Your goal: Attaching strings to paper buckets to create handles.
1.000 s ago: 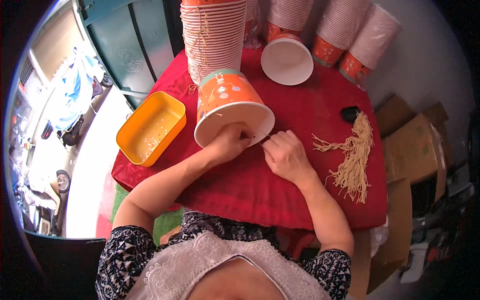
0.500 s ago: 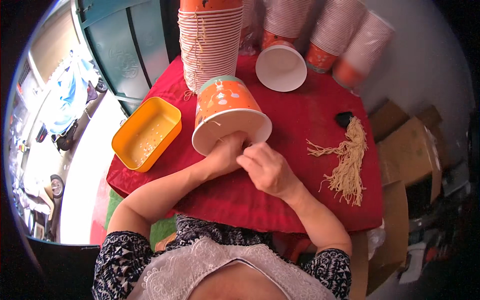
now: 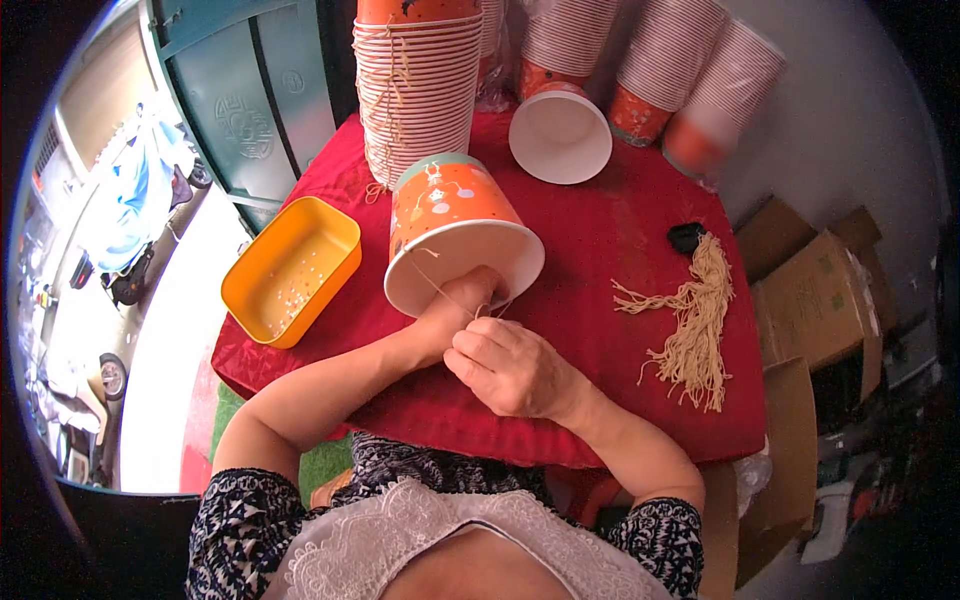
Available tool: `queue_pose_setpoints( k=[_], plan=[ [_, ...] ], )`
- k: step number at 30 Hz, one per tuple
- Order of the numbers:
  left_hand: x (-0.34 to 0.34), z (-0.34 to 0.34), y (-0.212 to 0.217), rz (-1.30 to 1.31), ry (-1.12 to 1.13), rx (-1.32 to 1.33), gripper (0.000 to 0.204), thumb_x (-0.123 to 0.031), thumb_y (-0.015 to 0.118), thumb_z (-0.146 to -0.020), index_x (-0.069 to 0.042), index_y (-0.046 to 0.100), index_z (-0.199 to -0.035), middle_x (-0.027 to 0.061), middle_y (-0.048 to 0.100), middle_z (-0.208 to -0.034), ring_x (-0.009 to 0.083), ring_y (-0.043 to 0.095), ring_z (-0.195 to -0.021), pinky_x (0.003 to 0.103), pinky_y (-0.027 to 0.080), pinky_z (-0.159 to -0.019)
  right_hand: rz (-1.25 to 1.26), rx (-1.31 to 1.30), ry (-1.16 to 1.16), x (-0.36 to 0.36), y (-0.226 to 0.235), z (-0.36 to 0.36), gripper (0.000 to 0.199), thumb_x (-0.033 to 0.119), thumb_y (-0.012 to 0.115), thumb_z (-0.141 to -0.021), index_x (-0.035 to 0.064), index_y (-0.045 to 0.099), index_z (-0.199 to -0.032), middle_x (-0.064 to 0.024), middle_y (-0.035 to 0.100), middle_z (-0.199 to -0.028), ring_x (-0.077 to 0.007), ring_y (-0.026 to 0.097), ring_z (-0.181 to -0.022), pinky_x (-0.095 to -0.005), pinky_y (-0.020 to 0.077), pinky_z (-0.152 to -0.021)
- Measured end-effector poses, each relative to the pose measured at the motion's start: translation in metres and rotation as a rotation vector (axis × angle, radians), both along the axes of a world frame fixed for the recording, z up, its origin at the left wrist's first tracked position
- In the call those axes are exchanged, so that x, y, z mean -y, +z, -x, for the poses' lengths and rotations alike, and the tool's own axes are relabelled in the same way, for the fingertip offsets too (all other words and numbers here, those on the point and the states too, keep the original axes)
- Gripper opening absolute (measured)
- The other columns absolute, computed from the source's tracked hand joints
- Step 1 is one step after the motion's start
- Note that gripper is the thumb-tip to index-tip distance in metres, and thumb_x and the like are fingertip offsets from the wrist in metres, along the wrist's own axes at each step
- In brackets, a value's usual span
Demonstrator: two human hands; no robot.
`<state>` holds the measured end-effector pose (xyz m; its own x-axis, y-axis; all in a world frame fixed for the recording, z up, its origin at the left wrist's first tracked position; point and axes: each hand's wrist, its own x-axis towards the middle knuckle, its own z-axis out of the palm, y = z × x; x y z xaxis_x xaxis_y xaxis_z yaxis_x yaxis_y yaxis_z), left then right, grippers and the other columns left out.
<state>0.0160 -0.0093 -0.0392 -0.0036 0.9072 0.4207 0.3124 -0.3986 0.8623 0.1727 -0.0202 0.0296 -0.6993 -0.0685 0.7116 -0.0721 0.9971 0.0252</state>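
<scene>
An orange paper bucket (image 3: 460, 205) with a white inside lies tilted on the red cloth, its mouth toward me. My left hand (image 3: 470, 295) reaches into the mouth with bent fingers pressed together; their tips and anything between them are hidden. Just outside the rim, my right hand (image 3: 512, 367) is closed in a pinch on a thin beige cord (image 3: 437, 288). This cord runs from the bucket's mouth across my left hand to the right fingertips, with a small loop beside them.
A yellow tub (image 3: 340, 255) holding small white bits stands left. A tall bucket stack (image 3: 418, 100) rises behind. An open bucket (image 3: 560, 137) lies beyond, before wrapped stacks (image 3: 672, 60). A bundle of cords (image 3: 704, 325) lies right. Cardboard boxes (image 3: 815, 300) stand beside the table.
My right hand has drawn back toward me and slightly left, pulling the cord out longer so it now shows across my left hand. The bucket has hardly moved.
</scene>
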Motion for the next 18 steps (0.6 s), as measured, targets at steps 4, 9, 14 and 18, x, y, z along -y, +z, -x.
queue_pose_setpoints(
  k=[4, 9, 14, 18],
  plan=[
    [0.003, -0.003, 0.013, 0.089, 0.042, -0.38, 0.02, -0.015, 0.066, -0.087, -0.002, 0.06, -0.101, 0.0163, 0.063, -0.088, 0.0296, 0.059, -0.084, 0.038, 0.048, -0.075, -0.006, 0.016, 0.02, 0.002, 0.002, -0.001, 0.024, 0.005, 0.064, -0.069, -0.0035, 0.062, -0.091, -0.0115, 0.058, -0.093, -0.0268, 0.06, -0.088, -0.0363, 0.0563, -0.077],
    [-0.001, -0.002, 0.005, -0.113, 0.118, -0.31, 0.016, -0.014, 0.068, -0.082, -0.002, 0.059, -0.088, 0.0191, 0.063, -0.082, 0.0358, 0.062, -0.08, 0.041, 0.048, -0.068, -0.225, 0.07, 0.016, 0.012, 0.007, -0.002, 0.02, 0.011, 0.063, -0.072, 0.0012, 0.064, -0.09, -0.008, 0.062, -0.099, -0.0219, 0.059, -0.095, -0.0376, 0.051, -0.091],
    [0.003, -0.003, 0.014, -0.036, 0.125, -0.259, 0.011, -0.008, 0.066, -0.081, 0.0, 0.06, -0.085, 0.0201, 0.063, -0.081, 0.0365, 0.063, -0.078, 0.041, 0.05, -0.069, -0.175, -0.135, -0.005, 0.013, 0.002, -0.012, 0.016, 0.012, 0.063, -0.074, 0.0046, 0.063, -0.088, -0.0055, 0.06, -0.091, -0.0178, 0.05, -0.076, -0.0326, 0.0431, -0.066],
    [0.003, 0.005, 0.011, 0.086, 0.028, -0.251, 0.015, -0.01, 0.066, -0.085, 0.0, 0.062, -0.095, 0.0183, 0.064, -0.091, 0.033, 0.062, -0.086, 0.041, 0.049, -0.078, 0.125, -0.086, -0.394, -0.015, -0.011, -0.011, 0.012, -0.001, 0.062, -0.079, 0.0, 0.059, -0.09, -0.0123, 0.057, -0.073, -0.0293, 0.057, -0.06, -0.0391, 0.0466, -0.053]
  ],
)
